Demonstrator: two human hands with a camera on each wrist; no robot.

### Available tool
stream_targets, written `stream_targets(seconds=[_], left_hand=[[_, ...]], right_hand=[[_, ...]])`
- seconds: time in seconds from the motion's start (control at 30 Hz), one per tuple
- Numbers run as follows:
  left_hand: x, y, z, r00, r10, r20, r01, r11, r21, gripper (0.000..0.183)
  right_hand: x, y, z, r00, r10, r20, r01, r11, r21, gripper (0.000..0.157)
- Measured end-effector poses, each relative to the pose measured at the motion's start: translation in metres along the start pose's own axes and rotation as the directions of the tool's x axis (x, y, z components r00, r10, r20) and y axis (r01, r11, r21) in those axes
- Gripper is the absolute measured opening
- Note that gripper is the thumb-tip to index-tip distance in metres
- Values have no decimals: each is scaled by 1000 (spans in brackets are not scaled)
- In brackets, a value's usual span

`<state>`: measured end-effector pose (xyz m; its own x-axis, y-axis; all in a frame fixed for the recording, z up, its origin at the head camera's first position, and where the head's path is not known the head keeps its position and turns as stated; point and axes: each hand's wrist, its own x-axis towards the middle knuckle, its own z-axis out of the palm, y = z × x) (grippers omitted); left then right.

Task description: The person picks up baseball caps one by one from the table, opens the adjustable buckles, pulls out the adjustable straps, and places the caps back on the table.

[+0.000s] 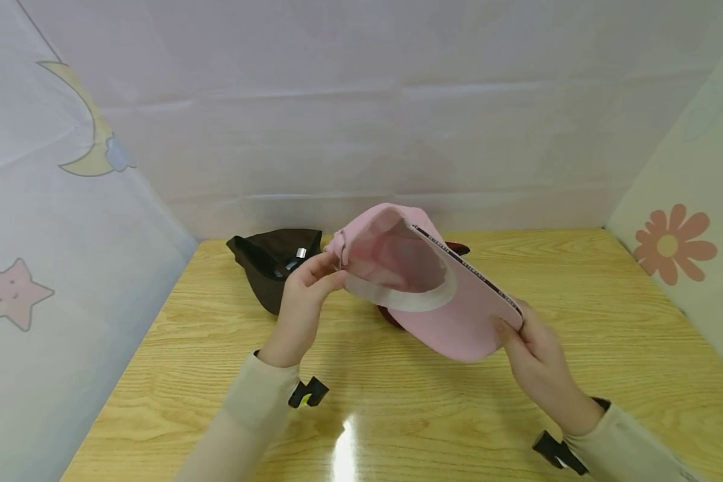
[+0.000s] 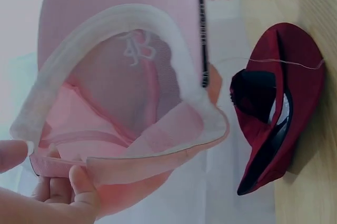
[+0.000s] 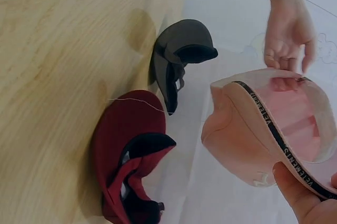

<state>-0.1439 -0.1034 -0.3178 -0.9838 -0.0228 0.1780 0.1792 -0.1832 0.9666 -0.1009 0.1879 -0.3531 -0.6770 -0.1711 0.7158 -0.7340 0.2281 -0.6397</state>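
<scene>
A pink baseball cap (image 1: 458, 321) is held up above the table, its inside turned toward the head camera and its brim pointing down to the right. My left hand (image 1: 304, 301) pinches the back strap edge of the cap. With thumb and fingers, my right hand (image 1: 536, 368) grips the brim near its tip. In the left wrist view the white sweatband (image 2: 116, 16) and pink lining show. Black tape with white lettering (image 3: 274, 134) runs along the brim's edge in the right wrist view.
A dark red cap (image 2: 300, 71) lies on the table, mostly hidden behind the pink one in the head view. To the left sits a black cap (image 1: 265, 281) with its opening up. The wooden table (image 1: 434, 422) meets a pale wall cloth (image 1: 361, 134) at the back.
</scene>
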Motion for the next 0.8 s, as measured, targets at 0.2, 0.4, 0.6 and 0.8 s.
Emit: stream_targets(seconds=[0.2,0.4,0.6,0.8], left_hand=[[1,11,0,998,37,43,-32,993,-115,23],[3,17,1,996,73,55,-64,987,-148,20],[7,23,4,994,88,59,-79,987,-138,17],[7,29,6,992,98,73,-87,986,-140,21]], right_hand=[[-4,8,4,1000,21,0,-21,1000,1,41],[-7,14,7,1000,12,10,-12,1000,16,37],[-7,14,8,993,113,17,-113,993,14,28],[-6,16,8,957,283,59,-279,958,-73,24]])
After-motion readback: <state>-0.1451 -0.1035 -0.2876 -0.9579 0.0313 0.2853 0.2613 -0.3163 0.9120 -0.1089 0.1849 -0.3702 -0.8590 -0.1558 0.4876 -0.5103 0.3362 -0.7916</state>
